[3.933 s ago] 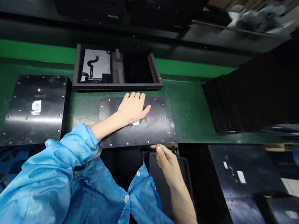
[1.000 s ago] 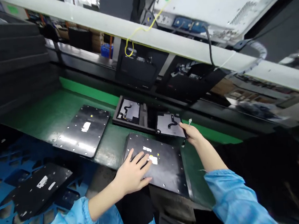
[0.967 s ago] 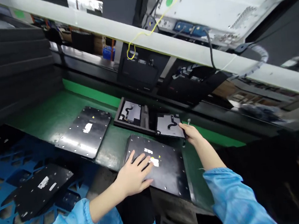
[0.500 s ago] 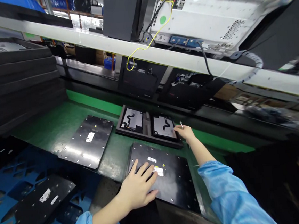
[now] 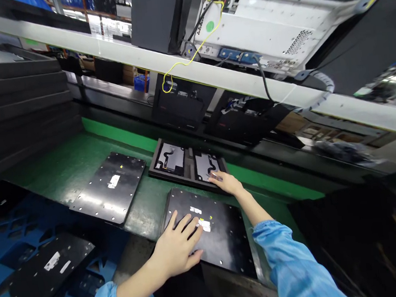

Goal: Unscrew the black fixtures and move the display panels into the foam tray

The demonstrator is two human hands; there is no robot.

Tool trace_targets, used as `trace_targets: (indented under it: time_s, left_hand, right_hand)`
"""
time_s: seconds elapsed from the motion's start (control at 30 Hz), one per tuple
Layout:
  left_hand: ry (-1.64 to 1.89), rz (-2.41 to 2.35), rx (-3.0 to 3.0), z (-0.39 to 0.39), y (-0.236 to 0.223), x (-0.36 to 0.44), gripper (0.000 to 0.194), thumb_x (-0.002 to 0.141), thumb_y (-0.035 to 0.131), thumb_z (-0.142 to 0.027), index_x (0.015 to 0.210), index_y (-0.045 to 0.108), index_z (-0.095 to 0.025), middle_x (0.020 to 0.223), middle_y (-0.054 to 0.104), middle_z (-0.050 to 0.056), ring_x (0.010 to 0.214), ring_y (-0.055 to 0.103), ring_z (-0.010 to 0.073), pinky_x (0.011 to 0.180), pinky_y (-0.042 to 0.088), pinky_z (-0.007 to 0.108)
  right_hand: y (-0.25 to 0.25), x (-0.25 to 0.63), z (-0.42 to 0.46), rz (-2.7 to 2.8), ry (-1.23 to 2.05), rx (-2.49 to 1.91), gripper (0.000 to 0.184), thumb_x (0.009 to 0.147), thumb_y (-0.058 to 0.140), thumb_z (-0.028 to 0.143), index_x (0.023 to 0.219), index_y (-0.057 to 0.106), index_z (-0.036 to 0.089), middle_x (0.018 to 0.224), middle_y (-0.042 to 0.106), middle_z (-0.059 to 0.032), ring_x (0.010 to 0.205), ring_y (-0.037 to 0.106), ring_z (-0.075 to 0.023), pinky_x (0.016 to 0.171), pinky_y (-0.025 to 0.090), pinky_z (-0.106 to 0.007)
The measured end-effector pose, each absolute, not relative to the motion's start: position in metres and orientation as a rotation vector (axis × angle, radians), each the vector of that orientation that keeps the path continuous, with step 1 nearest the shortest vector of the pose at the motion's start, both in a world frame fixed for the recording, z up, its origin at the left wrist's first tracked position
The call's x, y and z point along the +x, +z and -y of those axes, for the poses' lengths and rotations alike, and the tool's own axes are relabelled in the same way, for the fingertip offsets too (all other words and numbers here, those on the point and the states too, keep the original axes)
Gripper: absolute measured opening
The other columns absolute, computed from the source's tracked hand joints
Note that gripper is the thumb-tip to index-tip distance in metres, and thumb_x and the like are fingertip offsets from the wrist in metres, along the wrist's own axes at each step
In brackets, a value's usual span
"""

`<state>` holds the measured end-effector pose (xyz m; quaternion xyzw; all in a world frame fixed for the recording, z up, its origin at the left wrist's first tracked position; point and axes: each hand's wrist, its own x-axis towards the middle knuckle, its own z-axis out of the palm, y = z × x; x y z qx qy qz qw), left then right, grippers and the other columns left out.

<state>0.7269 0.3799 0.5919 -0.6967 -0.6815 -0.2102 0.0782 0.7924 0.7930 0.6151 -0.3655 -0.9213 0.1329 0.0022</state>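
My left hand (image 5: 179, 246) lies with fingers spread on a black laptop-like panel (image 5: 226, 234) that has white labels and screw holes along its edges. My right hand (image 5: 224, 181) reaches over the right compartment of a dark foam tray (image 5: 190, 170). Its fingers are bent together by a grey flat module (image 5: 204, 162) with a black ribbon cable; a small pale thing shows at the fingertips, too small to name. In the left compartment lies a similar grey module (image 5: 175, 156). Another black panel (image 5: 109, 188) rests to the left on the green mat.
A stack of dark foam trays (image 5: 16, 99) rises at the left. More black panels (image 5: 50, 277) lie on a blue plastic pallet (image 5: 106, 267) below. A white shelf beam (image 5: 124, 55) crosses above, carrying a white equipment case (image 5: 260, 27) and a yellow cable (image 5: 180, 63).
My right hand has moved left from the tray's right edge, now over the right module. My left hand stays on the panel. The whole view has shifted slightly.
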Motion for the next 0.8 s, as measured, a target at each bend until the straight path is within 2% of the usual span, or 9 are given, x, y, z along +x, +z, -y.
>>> trace_targets:
  time_s: [0.13,0.3,0.47,0.57,0.63,0.7,0.8]
  left_hand:
    - [-0.646,2.044,-2.083,-0.379,0.592,0.727,0.060,0.114,0.046,-0.055,0.164,0.051,-0.022,0.171,0.049,0.009,0.158,0.046,0.0320,0.135,0.034,0.063]
    - [-0.654,2.036,-2.075,-0.379,0.590,0.727,0.060,0.113,0.048,-0.055,0.164,0.051,-0.023,0.171,0.049,0.010,0.158,0.046,0.0322,0.135,0.034,0.061]
    - [-0.686,2.026,-2.056,-0.379,0.589,0.728,0.059,0.115,0.043,-0.056,0.162,0.052,-0.022,0.170,0.051,0.009,0.158,0.047,0.0308,0.136,0.031,0.059]
    - [-0.684,1.999,-2.033,-0.380,0.586,0.729,0.059,0.115,0.042,-0.056,0.162,0.052,-0.021,0.170,0.051,0.008,0.157,0.047,0.0310,0.137,0.028,0.058]
    - [-0.682,1.983,-2.020,-0.381,0.583,0.729,0.059,0.115,0.043,-0.056,0.162,0.052,-0.021,0.170,0.050,0.008,0.157,0.047,0.0313,0.137,0.026,0.058]
    - [-0.677,1.984,-2.014,-0.381,0.582,0.729,0.059,0.115,0.045,-0.056,0.161,0.053,-0.021,0.171,0.050,0.007,0.157,0.046,0.0311,0.138,0.025,0.058]
    - [-0.679,1.980,-2.012,-0.381,0.582,0.728,0.058,0.114,0.047,-0.056,0.160,0.054,-0.021,0.171,0.050,0.007,0.157,0.046,0.0305,0.138,0.025,0.058]
  right_hand:
    - [0.618,0.799,-0.795,2.934,0.447,-1.143,0.063,0.097,0.073,0.064,0.151,0.071,0.031,0.160,0.064,-0.0082,0.142,0.062,-0.0374,0.121,0.047,-0.045]
    - [0.615,0.806,-0.774,2.855,0.413,-1.214,0.055,0.103,0.064,0.062,0.150,0.071,0.036,0.159,0.064,-0.0057,0.142,0.063,-0.0349,0.118,0.048,-0.044]
    - [0.617,0.824,-0.767,2.629,0.307,-1.435,0.074,0.101,0.057,0.073,0.157,0.061,0.026,0.153,0.064,-0.0169,0.136,0.065,-0.0399,0.112,0.051,-0.050]
    - [0.613,0.841,-0.777,2.529,0.314,-1.596,0.078,0.103,0.052,0.069,0.161,0.054,0.016,0.147,0.066,-0.0242,0.131,0.067,-0.0415,0.107,0.053,-0.050]
    - [0.605,0.851,-0.782,2.530,0.376,-1.647,0.071,0.107,0.046,0.062,0.156,0.059,0.013,0.135,0.072,-0.0241,0.124,0.071,-0.0387,0.104,0.054,-0.046]
    - [0.594,0.860,-0.782,2.558,0.443,-1.650,0.063,0.109,0.040,0.057,0.149,0.066,0.016,0.126,0.077,-0.0211,0.118,0.074,-0.0356,0.101,0.054,-0.042]
    - [0.581,0.868,-0.778,2.571,0.492,-1.643,0.061,0.109,0.035,0.056,0.143,0.071,0.021,0.122,0.079,-0.0207,0.114,0.075,-0.0363,0.099,0.053,-0.043]
